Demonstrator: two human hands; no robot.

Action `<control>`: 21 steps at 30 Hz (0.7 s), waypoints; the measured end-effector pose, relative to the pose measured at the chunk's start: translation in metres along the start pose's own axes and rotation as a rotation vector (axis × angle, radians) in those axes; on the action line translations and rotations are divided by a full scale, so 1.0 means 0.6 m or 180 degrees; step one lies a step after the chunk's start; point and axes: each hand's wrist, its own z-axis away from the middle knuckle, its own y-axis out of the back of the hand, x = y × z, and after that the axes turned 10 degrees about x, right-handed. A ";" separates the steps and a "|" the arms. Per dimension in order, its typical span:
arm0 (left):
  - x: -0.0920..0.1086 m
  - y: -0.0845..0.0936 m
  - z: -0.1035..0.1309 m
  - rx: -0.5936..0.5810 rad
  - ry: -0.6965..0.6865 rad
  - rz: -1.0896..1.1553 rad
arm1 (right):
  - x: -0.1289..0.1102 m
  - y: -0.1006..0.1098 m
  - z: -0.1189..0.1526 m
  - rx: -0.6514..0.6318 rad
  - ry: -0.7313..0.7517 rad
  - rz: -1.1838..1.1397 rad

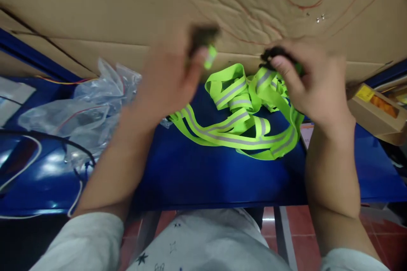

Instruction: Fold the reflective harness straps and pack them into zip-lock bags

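Note:
A neon-green strap point(237, 123) with grey reflective stripes lies in tangled loops on the blue table point(206, 178). My left hand point(165, 80) is raised above the table and grips a dark buckle piece with a short green strap end point(210, 56) sticking out; it is blurred. My right hand point(310, 82) holds another dark buckle point(270, 57) at the strap's upper right end, with the green webbing running down from it onto the table.
Crumpled clear plastic bags point(92, 106) lie at the left with thin wires point(47, 148) over them. Brown cardboard sheets point(127, 12) cover the far side. A small cardboard box point(378, 112) sits at the right edge. Red floor tiles point(394, 241) show below the table's front edge.

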 end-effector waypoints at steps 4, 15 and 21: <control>0.026 0.002 -0.004 -0.0180 0.0415 0.0675 | -0.031 -0.020 0.004 -0.0856 0.0252 0.0210; 0.033 0.011 -0.010 -0.0367 0.1116 0.1691 | -0.023 -0.025 0.004 -0.1091 0.0141 0.0032; 0.025 -0.006 -0.011 -0.0128 0.1123 0.1815 | -0.016 -0.025 0.006 -0.1055 0.0188 -0.0241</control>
